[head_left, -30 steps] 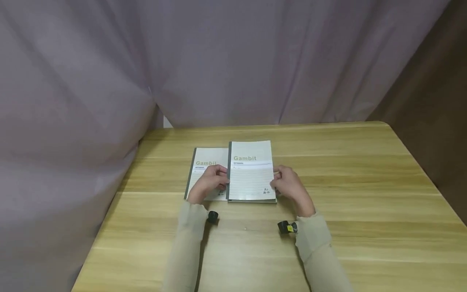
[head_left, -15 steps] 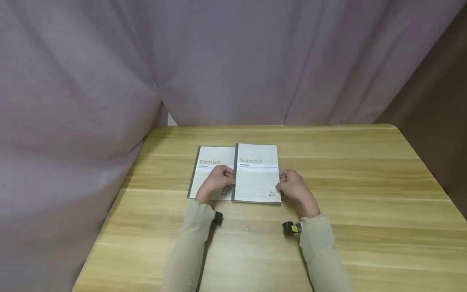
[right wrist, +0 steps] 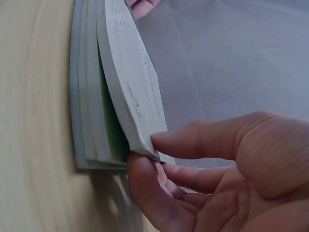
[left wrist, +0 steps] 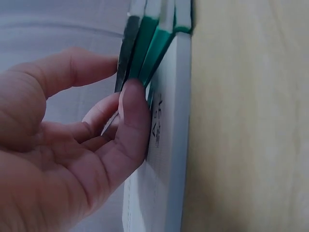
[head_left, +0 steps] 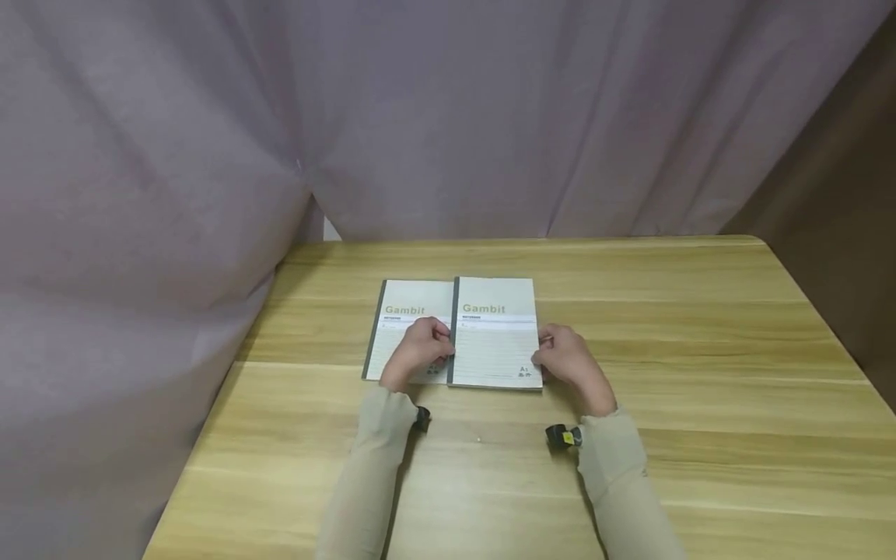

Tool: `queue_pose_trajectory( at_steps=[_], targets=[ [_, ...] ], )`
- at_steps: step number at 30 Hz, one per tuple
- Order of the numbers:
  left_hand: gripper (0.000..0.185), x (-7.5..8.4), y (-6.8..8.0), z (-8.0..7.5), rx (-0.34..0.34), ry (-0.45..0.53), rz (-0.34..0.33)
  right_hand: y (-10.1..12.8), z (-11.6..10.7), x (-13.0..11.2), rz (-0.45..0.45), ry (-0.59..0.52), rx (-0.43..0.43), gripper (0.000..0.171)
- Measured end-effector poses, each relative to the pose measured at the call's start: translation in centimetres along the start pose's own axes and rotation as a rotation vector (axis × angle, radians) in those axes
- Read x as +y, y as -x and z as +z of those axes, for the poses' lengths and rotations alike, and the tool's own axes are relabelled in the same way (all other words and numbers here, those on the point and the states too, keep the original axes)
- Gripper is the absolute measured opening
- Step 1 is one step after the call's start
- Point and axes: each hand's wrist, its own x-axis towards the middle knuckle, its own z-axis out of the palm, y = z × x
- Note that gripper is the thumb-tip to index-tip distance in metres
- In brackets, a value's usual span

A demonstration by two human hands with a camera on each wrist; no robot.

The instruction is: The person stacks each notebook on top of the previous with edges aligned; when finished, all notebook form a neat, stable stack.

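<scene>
The top notebook (head_left: 493,342), white with a dark spine and "Gambit" on its cover, lies over a pile of several notebooks (right wrist: 89,111). My left hand (head_left: 420,346) grips its spine, thumb against the dark strip and fingers at its underside in the left wrist view. At the opposite edge my right hand (head_left: 565,358) pinches a lower corner between thumb and fingers. That corner is bent up, showing a green cover (right wrist: 113,125) below. Green spines (left wrist: 157,48) of the lower notebooks show in the left wrist view. Another Gambit notebook (head_left: 420,292) lies alongside, partly behind my left hand.
All notebooks rest on a wood-grain table (head_left: 672,350). Grey curtain (head_left: 434,117) hangs behind it and along its left side, with a dark brown surface (head_left: 847,233) beyond the right edge. Each wrist carries a small black camera (head_left: 560,436).
The top notebook has come down and squared up over the pile, whose lower edge showed more before. Both hands keep their hold. The head view has shifted slightly.
</scene>
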Motion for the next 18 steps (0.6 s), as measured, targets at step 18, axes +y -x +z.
queue_pose_trajectory(
  at_steps=[18],
  targets=[
    [0.022, 0.93, 0.03, 0.58, 0.023, -0.129, 0.016, 0.12, -0.40, 0.05, 0.020, 0.046, 0.003, 0.040]
  ],
)
